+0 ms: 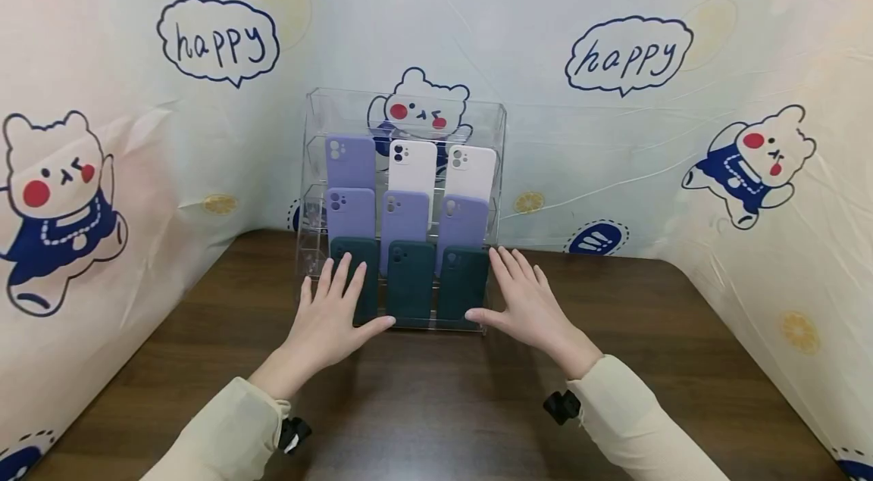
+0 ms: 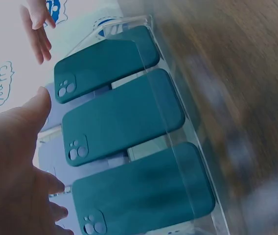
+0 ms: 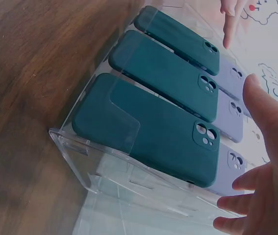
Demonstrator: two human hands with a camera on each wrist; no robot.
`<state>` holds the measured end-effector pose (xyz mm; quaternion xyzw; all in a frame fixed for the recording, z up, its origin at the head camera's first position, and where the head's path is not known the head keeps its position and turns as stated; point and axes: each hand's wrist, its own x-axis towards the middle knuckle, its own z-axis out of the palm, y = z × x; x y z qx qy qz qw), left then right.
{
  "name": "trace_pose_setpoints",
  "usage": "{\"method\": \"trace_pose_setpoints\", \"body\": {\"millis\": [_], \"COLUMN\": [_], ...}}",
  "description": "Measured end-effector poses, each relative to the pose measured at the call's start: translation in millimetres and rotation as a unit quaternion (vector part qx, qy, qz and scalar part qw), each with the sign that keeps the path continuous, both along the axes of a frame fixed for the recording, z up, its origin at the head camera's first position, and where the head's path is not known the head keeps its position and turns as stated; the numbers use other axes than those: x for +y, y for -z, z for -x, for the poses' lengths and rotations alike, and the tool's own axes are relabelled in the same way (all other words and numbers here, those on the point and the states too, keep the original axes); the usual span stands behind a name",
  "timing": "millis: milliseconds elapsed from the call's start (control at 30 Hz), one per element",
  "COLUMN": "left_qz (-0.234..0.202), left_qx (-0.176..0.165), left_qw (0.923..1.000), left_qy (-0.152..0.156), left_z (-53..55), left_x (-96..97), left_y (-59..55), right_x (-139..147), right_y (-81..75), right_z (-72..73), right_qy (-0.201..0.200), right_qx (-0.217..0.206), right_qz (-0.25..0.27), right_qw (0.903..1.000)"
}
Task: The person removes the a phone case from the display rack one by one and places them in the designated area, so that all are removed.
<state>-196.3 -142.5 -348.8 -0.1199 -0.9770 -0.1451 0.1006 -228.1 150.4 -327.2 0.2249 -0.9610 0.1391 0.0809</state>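
Note:
A clear acrylic tiered rack (image 1: 404,108) stands on the table and holds phone cases in rows. Three dark green cases (image 1: 409,284) fill the front row, with three purple cases (image 1: 405,217) behind them. Farther back are one purple case (image 1: 351,161) and two white cases (image 1: 413,169). My left hand (image 1: 329,318), fingers spread and straight, hovers at the front left of the rack, overlapping the left green case (image 2: 144,188). By the right front side, my right hand (image 1: 528,299) is held with extended fingers near the right green case (image 3: 151,132). Neither hand holds anything.
Brown wooden table (image 1: 409,405) extends around the rack. A printed cloth (image 1: 436,11) with bears and "happy" bubbles hangs behind and on both sides, close to the rack's back. Small black devices (image 1: 295,434) sit at both sleeve cuffs.

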Motion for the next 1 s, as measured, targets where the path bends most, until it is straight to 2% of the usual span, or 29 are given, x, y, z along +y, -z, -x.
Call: {"method": "trace_pose_setpoints", "body": {"millis": [433, 733, 1000], "left_qz": [-0.015, -0.034, -0.055], "left_qx": [0.014, 0.016, 0.022], "left_qw": [0.9996, 0.9989, 0.9976], "left_qy": [-0.018, -0.027, -0.034], "left_z": [-1.9, -3.2, -1.6], "left_x": [-22.0, -36.6, -50.8], "left_y": [2.4, 3.2, 4.4], "right_x": [-7.6, -11.7, -14.9], "right_y": [0.5, 1.5, -0.2], "right_z": [1.6, 5.6, 8.9], "right_qy": [-0.01, -0.025, -0.015], "right_qx": [0.02, 0.043, 0.036], "right_qz": [0.014, 0.046, 0.078], "right_qw": [0.9996, 0.9977, 0.9962]}}
